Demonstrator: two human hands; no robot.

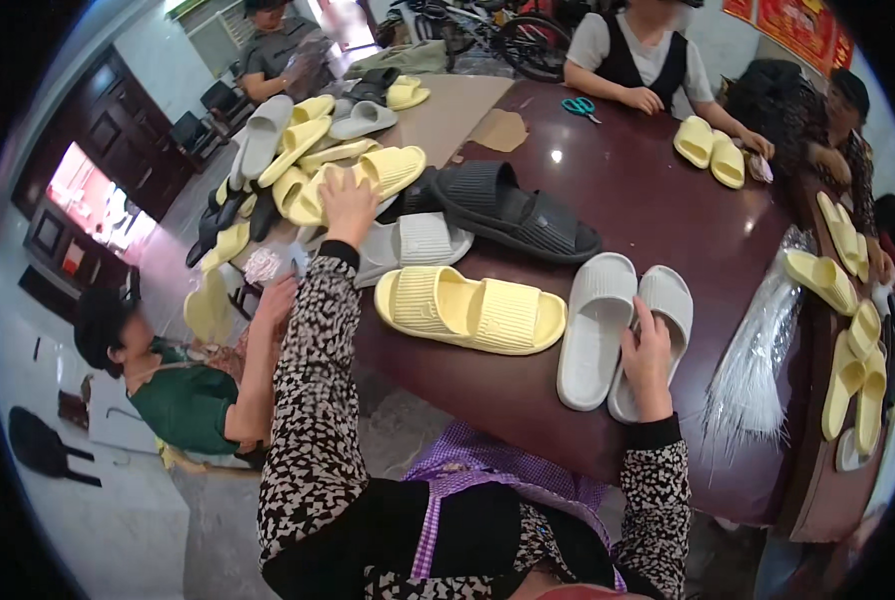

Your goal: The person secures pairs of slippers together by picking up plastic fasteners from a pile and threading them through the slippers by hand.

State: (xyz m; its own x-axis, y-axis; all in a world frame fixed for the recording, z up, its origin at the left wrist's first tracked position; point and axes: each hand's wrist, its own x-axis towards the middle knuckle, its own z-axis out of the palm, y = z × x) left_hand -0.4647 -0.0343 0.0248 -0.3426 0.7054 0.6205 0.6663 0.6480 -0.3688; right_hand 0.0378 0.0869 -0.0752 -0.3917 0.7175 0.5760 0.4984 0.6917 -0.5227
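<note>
My left hand (348, 207) reaches into a pile at the far left, its fingers curled over a yellow slide slipper (308, 203); part of that slipper is hidden under the hand. Another yellow slipper (393, 168) lies right beside it. My right hand (650, 360) rests on a light grey slipper (676, 300), fingers stretched over its strap. Its grey mate (596, 335) lies just to the left, toe away from me. Between my hands a yellow pair (471, 310) lies nested end to end. Behind it are a grey pair (413, 243) and a larger black pair (516, 210).
A bundle of clear plastic strips (760, 350) lies to the right. Teal scissors (580, 108) and yellow slippers (710, 150) are near a person across the table (648, 215). More yellow slippers (853, 380) line the right side. A person in green (193, 400) sits at left.
</note>
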